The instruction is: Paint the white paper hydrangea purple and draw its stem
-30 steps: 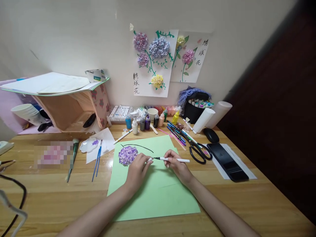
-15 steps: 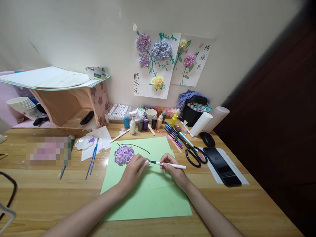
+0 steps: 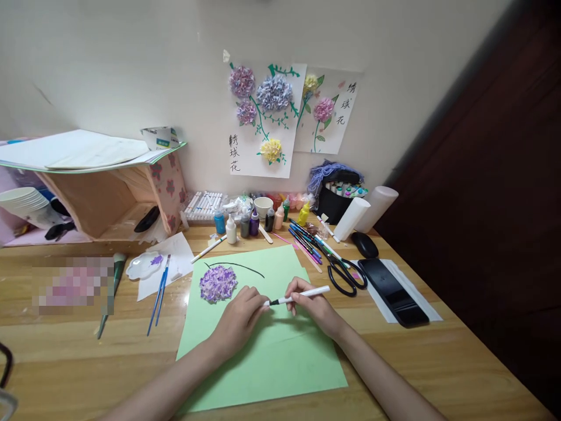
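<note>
My right hand point(image 3: 309, 301) grips a white marker point(image 3: 316, 291), its black tip end pointing left. In the closed fingers of my left hand point(image 3: 243, 310) is a small white cap point(image 3: 266, 303), mostly hidden, right at the marker's tip. Whether the tip is inside the cap I cannot tell. Both hands are over a green sheet of paper point(image 3: 263, 374). On its upper left sits a round purple and white flower point(image 3: 218, 283) of crumpled bits. A thin black curved line point(image 3: 239, 266) runs above the flower to the right.
Black-handled scissors point(image 3: 344, 278), several pens point(image 3: 307, 242) and a phone point(image 3: 392, 292) lie to the right. Paint bottles point(image 3: 254, 224) stand behind the paper. Blue brushes point(image 3: 160, 295) and a palette point(image 3: 142, 266) are at left. Flower pictures point(image 3: 263, 158) hang on the wall.
The marker tip and the cap have come closer together, and less of the black end shows. The whole view has shifted slightly.
</note>
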A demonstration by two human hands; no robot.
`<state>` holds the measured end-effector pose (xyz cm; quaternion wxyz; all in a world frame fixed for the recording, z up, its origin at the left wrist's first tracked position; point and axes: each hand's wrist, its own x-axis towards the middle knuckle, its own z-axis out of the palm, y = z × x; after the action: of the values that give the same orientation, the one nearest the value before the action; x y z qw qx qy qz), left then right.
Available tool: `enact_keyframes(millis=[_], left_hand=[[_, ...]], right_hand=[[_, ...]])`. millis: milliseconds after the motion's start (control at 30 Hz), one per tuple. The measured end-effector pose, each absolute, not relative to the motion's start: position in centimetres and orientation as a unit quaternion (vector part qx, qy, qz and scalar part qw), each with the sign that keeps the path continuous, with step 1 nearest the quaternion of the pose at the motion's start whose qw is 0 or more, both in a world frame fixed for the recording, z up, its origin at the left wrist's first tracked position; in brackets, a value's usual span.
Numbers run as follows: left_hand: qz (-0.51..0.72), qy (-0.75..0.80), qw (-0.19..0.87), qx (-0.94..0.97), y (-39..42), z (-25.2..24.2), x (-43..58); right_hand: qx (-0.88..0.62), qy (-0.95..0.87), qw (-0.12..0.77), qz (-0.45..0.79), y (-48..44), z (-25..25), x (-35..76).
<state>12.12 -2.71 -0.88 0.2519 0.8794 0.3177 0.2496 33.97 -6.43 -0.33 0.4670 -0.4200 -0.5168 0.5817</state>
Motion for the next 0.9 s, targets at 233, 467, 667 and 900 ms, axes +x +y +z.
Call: enact_keyframes(millis=[233, 467, 667, 900], left_hand=[[0.226, 0.31, 0.29, 0.877, -2.9, -0.8, 12.2], [0.203, 0.304, 0.356, 0.86, -2.5, -0.7, 12.0], [0.221, 0.356, 0.416, 0.807, -2.5, -0.3, 12.1], [0.212, 0.386, 0.438, 0.784, -3.1, -0.1, 11.8]], right_hand=[[-0.394, -0.537, 0.445, 0.599, -7.1, 0.2, 33.2], [-0.374, -0.57, 0.433, 0.59, -7.1, -0.2, 32.1], [-0.491, -0.545, 0.485, 0.477, -5.6, 0.7, 33.6], [-0.721, -0.619, 0.31, 0.005, -0.2, 0.3, 40.0]])
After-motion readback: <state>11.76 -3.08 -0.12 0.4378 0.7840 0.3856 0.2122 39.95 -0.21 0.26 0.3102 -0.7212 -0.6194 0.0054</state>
